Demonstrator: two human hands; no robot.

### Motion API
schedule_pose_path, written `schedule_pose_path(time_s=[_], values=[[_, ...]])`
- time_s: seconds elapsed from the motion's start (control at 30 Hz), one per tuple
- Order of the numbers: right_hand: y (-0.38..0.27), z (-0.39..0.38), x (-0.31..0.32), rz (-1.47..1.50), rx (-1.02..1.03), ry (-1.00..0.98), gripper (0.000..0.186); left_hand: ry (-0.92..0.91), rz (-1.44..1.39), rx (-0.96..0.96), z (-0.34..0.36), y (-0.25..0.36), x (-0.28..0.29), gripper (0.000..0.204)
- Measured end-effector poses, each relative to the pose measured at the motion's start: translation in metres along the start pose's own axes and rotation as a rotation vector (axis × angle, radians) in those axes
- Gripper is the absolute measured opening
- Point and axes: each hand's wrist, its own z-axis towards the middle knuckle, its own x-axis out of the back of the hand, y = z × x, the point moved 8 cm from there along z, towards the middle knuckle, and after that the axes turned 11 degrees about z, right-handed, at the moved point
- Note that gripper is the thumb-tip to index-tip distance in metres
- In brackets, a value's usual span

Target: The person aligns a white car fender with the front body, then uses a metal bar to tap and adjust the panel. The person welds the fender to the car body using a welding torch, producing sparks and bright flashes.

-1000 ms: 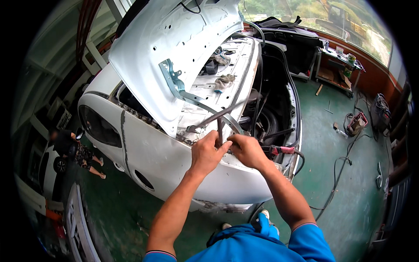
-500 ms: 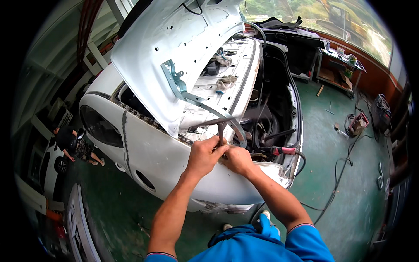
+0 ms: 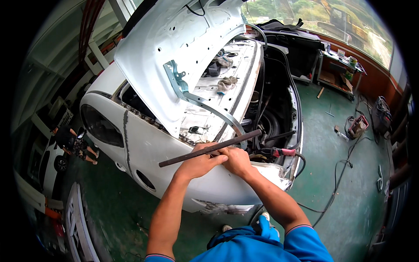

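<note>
My left hand (image 3: pixel 197 166) and right hand (image 3: pixel 238 161) are pressed together, fingers closed round the mostly hidden stem of a dark, straight metal bar (image 3: pixel 209 149). The bar slants across above my knuckles, its left end over the white car body (image 3: pixel 152 135), its right end over the black boot opening. Just beyond my hands comes down a curved, blue-grey metal hinge arm (image 3: pixel 218 112), from the raised white boot lid (image 3: pixel 146 78). To my right a pinkish-red handled tool (image 3: pixel 284 151) with a black cable rests at the boot's edge. Farther in, crumpled pale cloth gloves (image 3: pixel 226 85) lie on the white panel.
</note>
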Motion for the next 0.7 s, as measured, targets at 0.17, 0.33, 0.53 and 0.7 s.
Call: schedule_pose_path(time_s=[0.17,0.33,0.53,0.7], values=[[0.000,0.000,0.000,-0.002,-0.043,0.002,0.022,0.141,0.047,-0.056,-0.004,0.011,0.009,0.013],[0.000,0.000,-0.001,-0.051,-0.058,-0.052,0.019,0.525,0.351,-0.134,-0.006,0.019,0.012,0.014],[0.002,0.000,0.000,-0.040,-0.114,-0.113,0.019,0.370,0.089,0.045,0.010,0.004,0.002,0.022],[0.008,-0.001,0.001,0.039,-0.127,-0.041,0.024,0.045,-0.250,0.106,-0.002,-0.001,-0.009,0.017]])
